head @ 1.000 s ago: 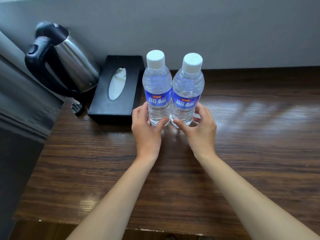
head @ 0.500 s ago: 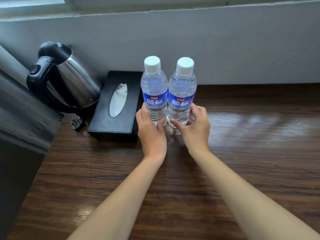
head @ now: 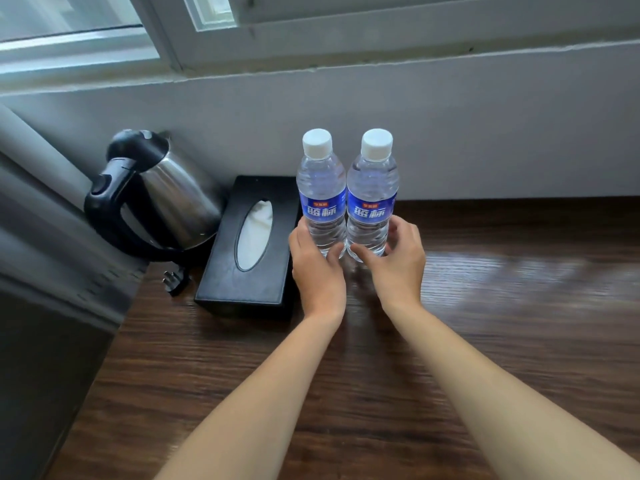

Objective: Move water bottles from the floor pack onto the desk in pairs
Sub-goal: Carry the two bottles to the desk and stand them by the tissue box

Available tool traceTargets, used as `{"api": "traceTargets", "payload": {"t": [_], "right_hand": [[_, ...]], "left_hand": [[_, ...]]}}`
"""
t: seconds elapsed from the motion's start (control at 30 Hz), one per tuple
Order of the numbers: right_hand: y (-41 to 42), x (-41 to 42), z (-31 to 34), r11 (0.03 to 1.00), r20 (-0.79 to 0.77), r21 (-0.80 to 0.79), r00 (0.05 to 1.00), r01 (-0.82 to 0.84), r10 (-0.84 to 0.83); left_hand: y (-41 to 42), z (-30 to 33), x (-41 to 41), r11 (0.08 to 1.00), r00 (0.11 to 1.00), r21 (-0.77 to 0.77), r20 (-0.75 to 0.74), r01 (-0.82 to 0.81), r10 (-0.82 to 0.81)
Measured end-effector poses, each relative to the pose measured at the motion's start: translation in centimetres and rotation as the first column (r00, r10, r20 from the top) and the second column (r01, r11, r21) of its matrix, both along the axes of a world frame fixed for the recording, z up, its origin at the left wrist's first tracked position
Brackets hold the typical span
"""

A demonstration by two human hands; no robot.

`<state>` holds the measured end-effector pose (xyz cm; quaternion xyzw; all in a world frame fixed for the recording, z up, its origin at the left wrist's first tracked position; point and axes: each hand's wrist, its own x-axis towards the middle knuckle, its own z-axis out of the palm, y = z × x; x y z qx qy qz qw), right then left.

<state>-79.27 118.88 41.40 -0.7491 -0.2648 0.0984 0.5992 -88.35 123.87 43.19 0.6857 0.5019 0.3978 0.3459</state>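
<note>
A stainless steel electric kettle with a black handle and lid stands at the back left corner. Its black plug lies just in front of it. Just beside the kettle, to its right, lies a black tissue box with white tissue showing through its oval opening. A window frame runs above the grey wall.

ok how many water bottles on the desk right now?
2. Left bottle stands upright beside the tissue box, gripped by the left hand; right bottle touches it, gripped by the right hand. None hidden, apparently.
</note>
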Motion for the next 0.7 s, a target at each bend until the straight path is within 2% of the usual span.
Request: {"api": "traceTargets", "payload": {"t": [0.7], "right_hand": [[4.0, 2.3, 1.1, 1.000, 0.006, -0.017, 1.000, 0.022, -0.022]], "left_hand": [[3.7, 0.0, 3.0, 1.000, 0.999, 0.020, -0.043, 0.006, -0.005]]}}
